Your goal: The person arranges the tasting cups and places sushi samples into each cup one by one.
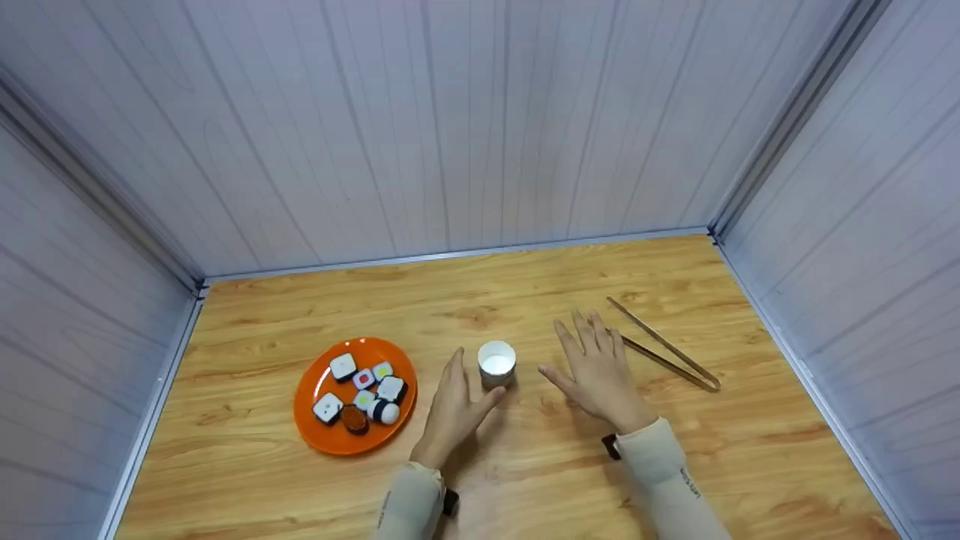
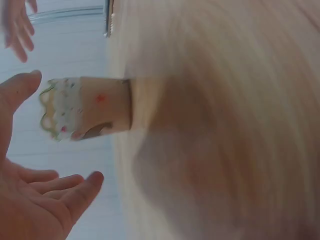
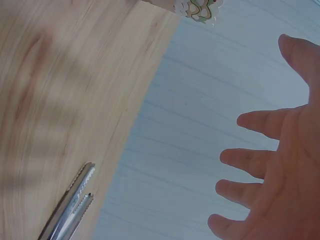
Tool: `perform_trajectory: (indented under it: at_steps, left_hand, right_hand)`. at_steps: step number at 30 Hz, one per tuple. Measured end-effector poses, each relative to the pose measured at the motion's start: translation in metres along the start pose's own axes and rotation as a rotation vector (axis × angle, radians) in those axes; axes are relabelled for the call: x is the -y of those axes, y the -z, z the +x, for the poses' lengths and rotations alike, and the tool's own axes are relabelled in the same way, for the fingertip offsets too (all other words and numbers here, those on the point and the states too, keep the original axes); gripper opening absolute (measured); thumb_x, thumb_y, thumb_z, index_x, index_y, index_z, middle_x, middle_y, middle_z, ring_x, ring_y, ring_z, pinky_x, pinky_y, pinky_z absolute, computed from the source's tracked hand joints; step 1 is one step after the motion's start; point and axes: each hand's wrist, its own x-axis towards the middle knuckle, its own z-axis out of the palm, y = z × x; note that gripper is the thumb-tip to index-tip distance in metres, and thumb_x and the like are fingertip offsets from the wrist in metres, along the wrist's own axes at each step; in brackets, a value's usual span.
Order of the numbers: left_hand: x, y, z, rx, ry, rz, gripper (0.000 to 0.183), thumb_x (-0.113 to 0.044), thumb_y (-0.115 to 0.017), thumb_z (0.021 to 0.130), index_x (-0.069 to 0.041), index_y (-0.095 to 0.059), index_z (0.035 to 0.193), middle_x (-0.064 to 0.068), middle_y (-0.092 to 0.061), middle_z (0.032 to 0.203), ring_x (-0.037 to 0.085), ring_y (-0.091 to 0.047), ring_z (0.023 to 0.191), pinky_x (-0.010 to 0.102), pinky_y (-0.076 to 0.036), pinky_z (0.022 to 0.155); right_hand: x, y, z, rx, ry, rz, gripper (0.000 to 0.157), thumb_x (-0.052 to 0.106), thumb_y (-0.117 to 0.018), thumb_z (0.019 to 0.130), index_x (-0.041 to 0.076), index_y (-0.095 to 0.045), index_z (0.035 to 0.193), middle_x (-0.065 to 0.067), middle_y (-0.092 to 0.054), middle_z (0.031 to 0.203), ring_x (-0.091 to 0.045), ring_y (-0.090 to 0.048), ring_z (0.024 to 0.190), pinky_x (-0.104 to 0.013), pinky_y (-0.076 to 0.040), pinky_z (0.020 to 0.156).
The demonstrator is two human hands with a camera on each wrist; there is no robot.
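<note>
A small cup (image 1: 497,361), white inside, stands upright on the table. In the left wrist view the cup (image 2: 102,106) shows a printed pattern and a wavy-edged rim. My left hand (image 1: 456,409) is close to its left side, thumb and fingers spread apart and holding nothing. To the right of the cup, my right hand (image 1: 598,375) hovers palm down with fingers spread. Metal tongs (image 1: 675,358) lie just beyond the right hand, their arms apart; the fingers overlap one tip in the head view. The right wrist view shows the tongs' (image 3: 72,210) serrated ends.
At the left, an orange plate (image 1: 310,386) bears several sushi pieces (image 1: 391,388), some square rolls and some rounder. Pale panel walls (image 1: 465,135) enclose the wooden table (image 1: 480,292) at the back and on both sides.
</note>
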Motion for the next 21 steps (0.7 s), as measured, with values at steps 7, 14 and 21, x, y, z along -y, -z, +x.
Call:
perform_trajectory:
  at_steps: [7,14,21]
  left_hand:
    - [0.003,-0.015,0.013,0.02,-0.002,-0.104,0.094,-0.026,-0.081,0.086,0.012,-0.024,0.151,0.034,-0.036,0.149,0.043,-0.039,0.137,0.056,-0.036,0.11]
    - [0.007,-0.026,0.017,-0.028,-0.004,-0.134,0.084,-0.015,-0.083,0.083,0.008,-0.035,0.148,0.026,-0.049,0.14,0.038,-0.05,0.128,0.054,-0.042,0.105]
    - [0.005,-0.027,0.023,-0.044,-0.033,-0.116,0.069,-0.008,-0.083,0.082,0.001,-0.049,0.14,0.019,-0.058,0.133,0.033,-0.054,0.124,0.051,-0.044,0.104]
  right_hand:
    - [-0.002,-0.003,-0.003,-0.025,-0.001,-0.004,0.079,0.062,-0.046,0.099,0.01,-0.033,0.157,-0.021,-0.021,0.162,-0.042,-0.008,0.149,-0.062,-0.002,0.117]
    - [-0.005,-0.009,-0.007,-0.009,0.01,0.015,0.079,0.062,-0.044,0.099,0.009,-0.033,0.156,-0.023,-0.022,0.161,-0.042,-0.01,0.149,-0.062,-0.002,0.117]
    - [-0.005,-0.009,-0.004,-0.075,0.053,0.04,0.072,0.055,-0.048,0.101,0.005,-0.039,0.153,-0.022,-0.036,0.154,-0.042,-0.029,0.142,-0.062,-0.011,0.117]
